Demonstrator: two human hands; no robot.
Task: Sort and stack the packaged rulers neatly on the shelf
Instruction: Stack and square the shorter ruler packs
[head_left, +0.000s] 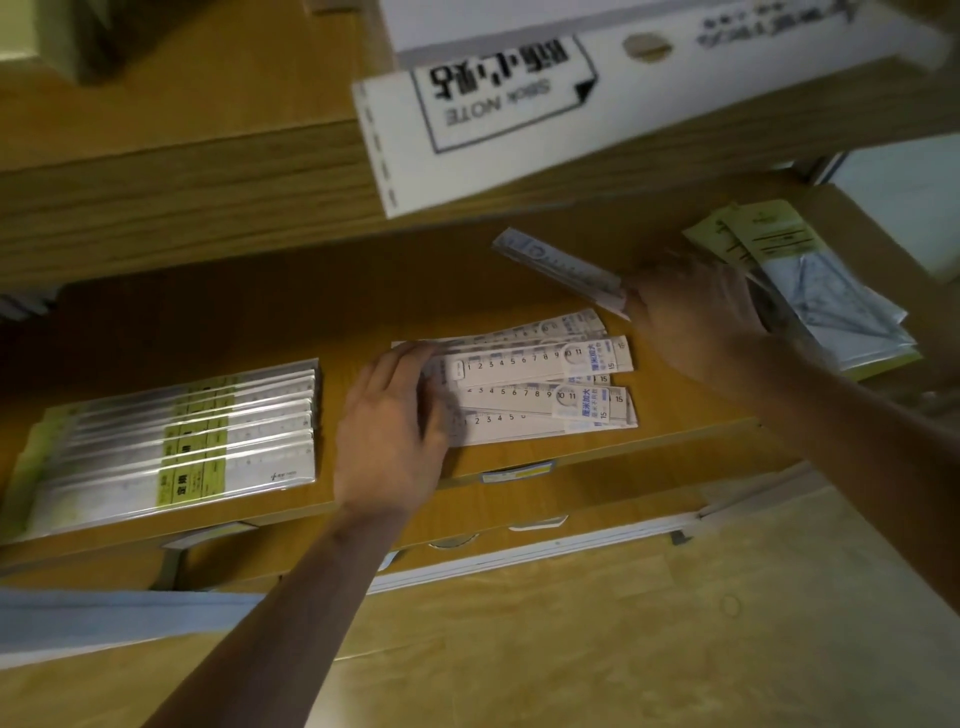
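With the left hand (389, 431) flat on the fanned rulers (540, 379) mid-shelf (332, 322), lay the bundle (561, 270) pinched in the right hand (696, 317) squarely on top, edges aligned.

Dim, warm yellow-brown cast overall. Light seems to come from above and front: upper shelf (171, 192) throws a dark shadow across the far part of the lower shelf (358, 291). Motion blur strong on the right hand (696, 317) and the ruler pack (558, 270) it grips, also on the white box (571, 98) up top, print smeared. Left hand (389, 431) softer blur. Numbers on the fanned rulers (540, 384) readable, centre sharpest. Glare streaks on the clear-wrapped ruler stack (187, 441) at left. Wide-angle bending of shelf edges toward corners; corners darker, soft.
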